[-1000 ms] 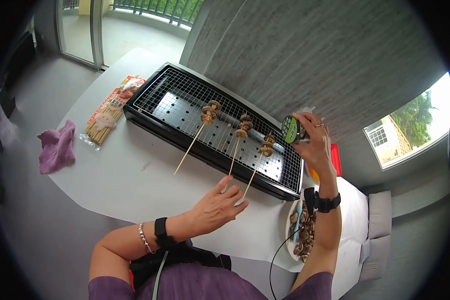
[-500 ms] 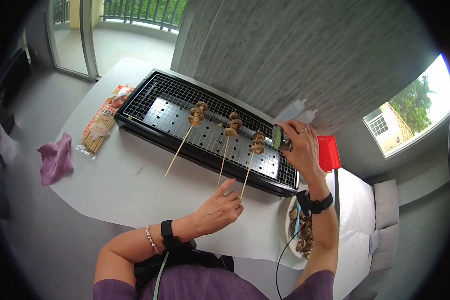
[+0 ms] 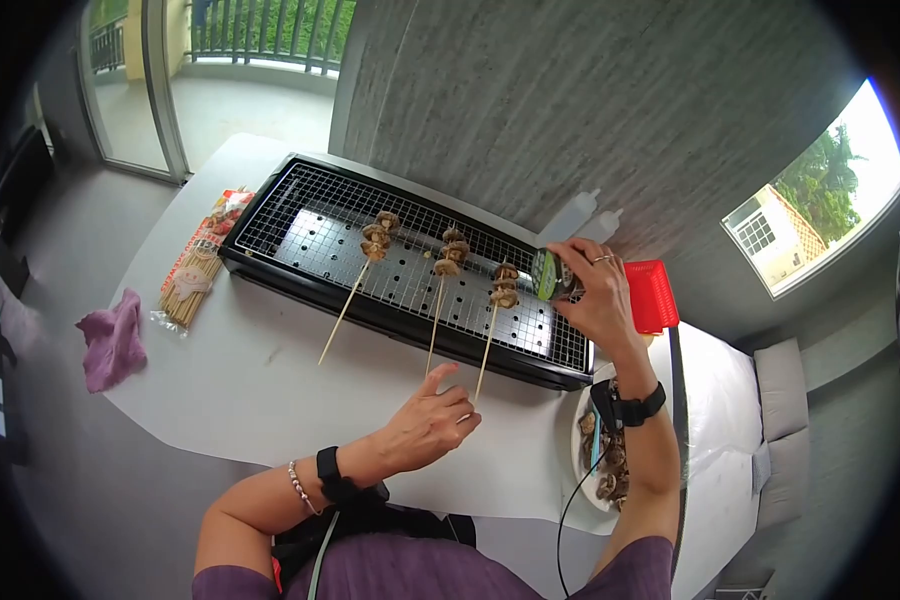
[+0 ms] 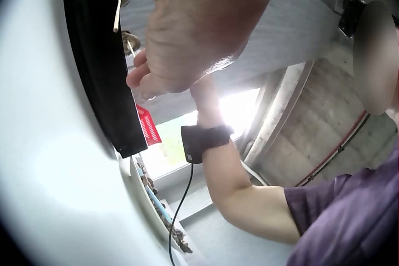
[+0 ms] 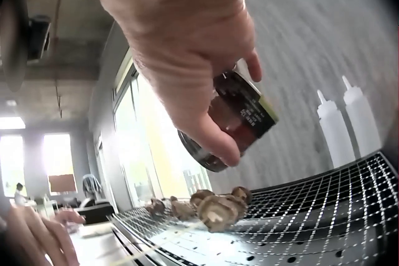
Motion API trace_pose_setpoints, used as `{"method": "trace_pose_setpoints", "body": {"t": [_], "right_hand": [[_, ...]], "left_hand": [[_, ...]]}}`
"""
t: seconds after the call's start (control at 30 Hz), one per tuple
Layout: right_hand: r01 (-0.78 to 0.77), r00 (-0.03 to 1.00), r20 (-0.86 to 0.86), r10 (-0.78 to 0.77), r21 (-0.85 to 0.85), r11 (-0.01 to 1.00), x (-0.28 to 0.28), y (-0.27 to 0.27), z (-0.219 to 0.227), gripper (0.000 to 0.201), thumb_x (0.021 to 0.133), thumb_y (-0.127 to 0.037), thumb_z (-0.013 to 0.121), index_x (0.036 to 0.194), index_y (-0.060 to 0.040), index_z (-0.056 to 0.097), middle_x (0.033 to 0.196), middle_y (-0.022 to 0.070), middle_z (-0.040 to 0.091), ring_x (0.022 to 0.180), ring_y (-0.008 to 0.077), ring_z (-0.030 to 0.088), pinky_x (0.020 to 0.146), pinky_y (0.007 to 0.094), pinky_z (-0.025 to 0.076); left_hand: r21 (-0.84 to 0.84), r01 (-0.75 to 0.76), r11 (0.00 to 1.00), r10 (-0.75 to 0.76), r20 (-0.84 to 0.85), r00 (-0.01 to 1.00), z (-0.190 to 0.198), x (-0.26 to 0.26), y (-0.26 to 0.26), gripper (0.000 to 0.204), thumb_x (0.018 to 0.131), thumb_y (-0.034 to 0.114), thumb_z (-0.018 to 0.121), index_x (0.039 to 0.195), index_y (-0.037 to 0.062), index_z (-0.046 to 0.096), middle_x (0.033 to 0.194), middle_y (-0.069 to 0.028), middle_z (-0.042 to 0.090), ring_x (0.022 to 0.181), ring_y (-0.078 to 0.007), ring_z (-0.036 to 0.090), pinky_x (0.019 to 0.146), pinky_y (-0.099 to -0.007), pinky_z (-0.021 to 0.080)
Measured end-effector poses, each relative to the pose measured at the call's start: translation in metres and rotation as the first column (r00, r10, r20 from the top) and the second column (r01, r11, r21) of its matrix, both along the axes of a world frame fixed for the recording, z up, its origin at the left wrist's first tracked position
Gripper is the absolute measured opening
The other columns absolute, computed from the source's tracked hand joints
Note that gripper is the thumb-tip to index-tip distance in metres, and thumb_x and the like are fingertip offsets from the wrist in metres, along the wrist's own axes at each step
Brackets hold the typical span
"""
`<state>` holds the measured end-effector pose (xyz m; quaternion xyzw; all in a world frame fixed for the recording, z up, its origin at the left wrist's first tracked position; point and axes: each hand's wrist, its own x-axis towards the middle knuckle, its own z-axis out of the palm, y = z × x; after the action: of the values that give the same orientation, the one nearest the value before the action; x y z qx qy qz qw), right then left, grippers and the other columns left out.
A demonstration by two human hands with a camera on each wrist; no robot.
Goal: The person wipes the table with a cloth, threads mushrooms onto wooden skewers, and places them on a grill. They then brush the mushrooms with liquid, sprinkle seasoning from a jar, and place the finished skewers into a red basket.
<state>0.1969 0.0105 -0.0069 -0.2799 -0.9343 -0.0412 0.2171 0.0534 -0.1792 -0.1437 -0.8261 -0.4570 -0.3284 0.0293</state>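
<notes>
Currently | jar: gripped in right hand | tilted above grill

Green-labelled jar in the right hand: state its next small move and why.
I'd probably ease the green-labelled jar slightly left, over the rightmost mushroom skewer: in the head view the jar, tipped in the right hand above the grill, appears just right of that skewer, whose near end the left hand seems to pinch.

Bright daylight from the window, dark curved fisheye edges.
</notes>
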Motion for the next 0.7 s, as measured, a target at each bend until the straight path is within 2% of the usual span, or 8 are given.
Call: {"method": "trace_pose_setpoints", "body": {"t": [0.1,0.17,0.3,0.37,0.43,0.53,0.63,0.7], "right_hand": [[-0.107,0.994,0.033,0.107,-0.004,0.994,-0.003,-0.004,0.003,0.057,0.055,0.000,0.072,0.109,-0.0141,0.061,0.104,0.0059,0.057,0.104,0.0277,0.051,0.092,0.0395,0.038],[-0.095,0.989,0.120,0.086,0.066,0.993,0.001,0.002,-0.004,0.056,0.056,0.000,0.072,0.109,-0.0139,0.061,0.104,0.0059,0.057,0.104,0.0273,0.050,0.091,0.0404,0.038],[-0.012,0.993,-0.114,0.007,-0.041,0.999,0.021,0.011,-0.001,0.060,0.054,-0.005,0.076,0.111,-0.0118,0.059,0.104,0.0071,0.057,0.105,0.0283,0.050,0.092,0.0400,0.037],[-0.005,0.942,-0.333,-0.045,-0.148,0.989,0.033,0.026,-0.002,0.064,0.053,-0.009,0.079,0.113,-0.0108,0.057,0.104,0.0075,0.058,0.104,0.0287,0.050,0.090,0.0409,0.039],[0.097,0.927,-0.356,-0.114,-0.063,0.993,0.053,0.054,-0.010,0.065,0.054,-0.014,0.080,0.114,-0.0087,0.055,0.104,0.0084,0.058,0.102,0.0275,0.051,0.088,0.0397,0.040],[0.332,0.716,-0.560,-0.418,-0.254,0.909,0.077,0.089,-0.011,0.071,0.059,-0.024,0.080,0.117,-0.0019,0.047,0.105,0.0132,0.057,0.103,0.0272,0.053,0.090,0.0351,0.042],[0.452,0.646,-0.509,-0.569,-0.346,0.822,0.087,0.116,-0.027,0.070,0.061,-0.023,0.080,0.117,0.0004,0.045,0.108,0.0147,0.056,0.101,0.0251,0.056,0.089,0.0330,0.045],[0.532,0.635,-0.469,-0.614,-0.312,0.788,0.086,0.124,-0.040,0.073,0.062,-0.029,0.079,0.119,0.0004,0.045,0.109,0.0159,0.056,0.103,0.0258,0.056,0.090,0.0329,0.045]], "left_hand": [[-0.005,-0.006,1.000,0.006,0.013,1.000,-0.003,0.000,0.000,0.018,0.068,0.004,0.062,0.085,0.0076,0.066,0.081,-0.0007,0.062,0.088,-0.0136,0.057,0.103,-0.0478,0.027],[0.006,0.033,0.999,-0.033,0.001,0.999,-0.002,-0.002,0.001,0.018,0.067,0.004,0.064,0.085,0.0080,0.066,0.082,-0.0006,0.063,0.088,-0.0135,0.057,0.102,-0.0476,0.028],[0.045,0.013,0.999,-0.018,0.099,0.995,-0.002,-0.002,0.002,0.019,0.067,0.006,0.068,0.085,0.0101,0.066,0.080,0.0009,0.063,0.084,-0.0125,0.058,0.100,-0.0470,0.030],[0.046,0.009,0.999,-0.013,0.091,0.996,-0.002,-0.004,0.001,0.019,0.067,0.006,0.069,0.085,0.0109,0.066,0.079,0.0015,0.063,0.083,-0.0121,0.058,0.099,-0.0469,0.030],[0.024,0.009,1.000,-0.011,0.121,0.993,0.000,-0.007,0.000,0.021,0.067,0.006,0.069,0.086,0.0123,0.066,0.079,0.0019,0.063,0.082,-0.0120,0.058,0.099,-0.0469,0.030],[0.019,0.017,1.000,-0.020,0.177,0.984,0.006,-0.010,-0.001,0.021,0.067,0.008,0.072,0.086,0.0130,0.067,0.074,0.0023,0.062,0.077,-0.0124,0.059,0.096,-0.0456,0.032],[0.023,-0.001,1.000,-0.004,0.245,0.970,0.008,-0.013,-0.001,0.023,0.065,0.010,0.075,0.087,0.0136,0.068,0.070,0.0022,0.062,0.074,-0.0127,0.059,0.093,-0.0447,0.034],[0.047,-0.013,0.999,0.000,0.263,0.965,0.008,-0.016,-0.002,0.025,0.064,0.011,0.076,0.088,0.0140,0.069,0.069,0.0022,0.062,0.072,-0.0128,0.060,0.091,-0.0443,0.036]]}}
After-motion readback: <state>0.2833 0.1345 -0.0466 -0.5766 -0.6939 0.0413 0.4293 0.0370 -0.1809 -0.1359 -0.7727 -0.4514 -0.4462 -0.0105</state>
